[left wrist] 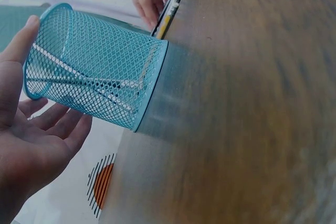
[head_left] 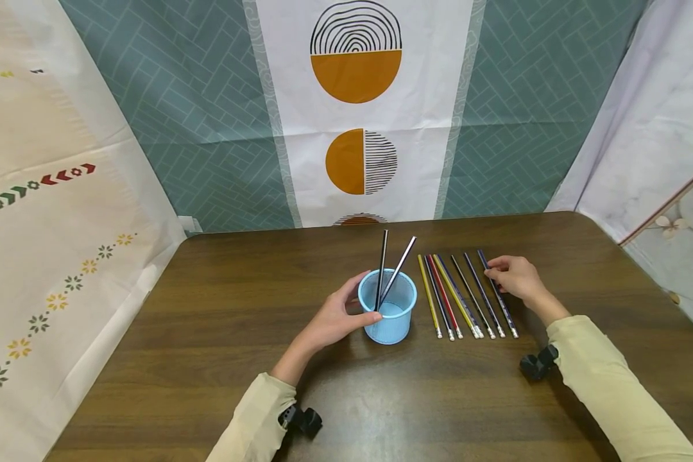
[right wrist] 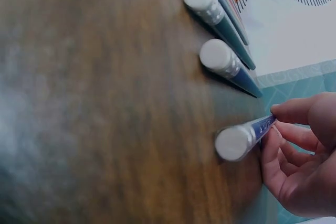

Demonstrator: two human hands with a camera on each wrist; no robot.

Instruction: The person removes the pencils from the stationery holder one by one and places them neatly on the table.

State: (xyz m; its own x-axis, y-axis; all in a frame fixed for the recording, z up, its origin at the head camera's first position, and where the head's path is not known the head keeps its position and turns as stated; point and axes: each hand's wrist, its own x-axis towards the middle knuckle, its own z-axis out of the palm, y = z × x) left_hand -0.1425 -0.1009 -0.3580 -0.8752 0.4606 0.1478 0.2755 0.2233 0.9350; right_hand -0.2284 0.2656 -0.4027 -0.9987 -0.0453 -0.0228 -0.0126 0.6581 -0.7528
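My left hand holds a light blue mesh pencil cup by its side, thumb near the front rim and fingers behind. The cup stands upright on the table, and two pencils lean inside it, one black pencil and one shiny dark pencil. At the right end of a row of pencils, my right hand pinches a dark blue pencil between thumb and fingers. Its white eraser end points toward me, close over the wood in the right wrist view.
Left of the pinched pencil, several pencils lie side by side, among them a yellow pencil and a red pencil. The brown wooden table ends at a patterned cloth backdrop. White fabric hangs at the right.
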